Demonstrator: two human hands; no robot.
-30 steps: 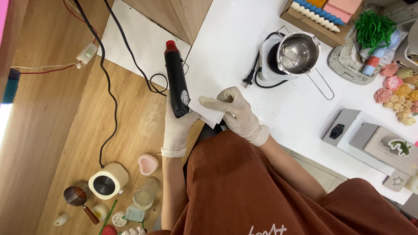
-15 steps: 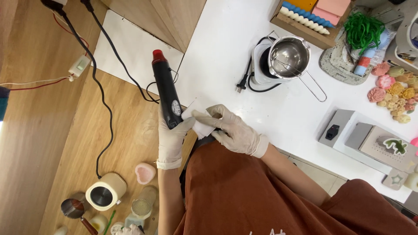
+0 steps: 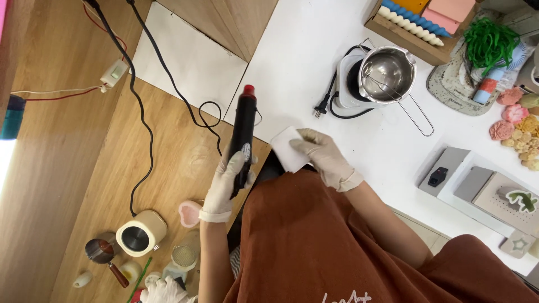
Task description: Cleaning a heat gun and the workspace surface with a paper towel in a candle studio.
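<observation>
Matt black plastic on the heat gun (image 3: 242, 137), thin whitish rubbery gloves, a soft white wipe (image 3: 289, 148) on the smooth white counter (image 3: 303, 56), gleaming steel pot (image 3: 387, 74), grained wooden floor (image 3: 67, 140).

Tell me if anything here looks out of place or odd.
One thing: the plug of the small hot plate under the steel pot lies loose on the white table, not connected to anything. Otherwise nothing looks spilled or damaged.
</observation>
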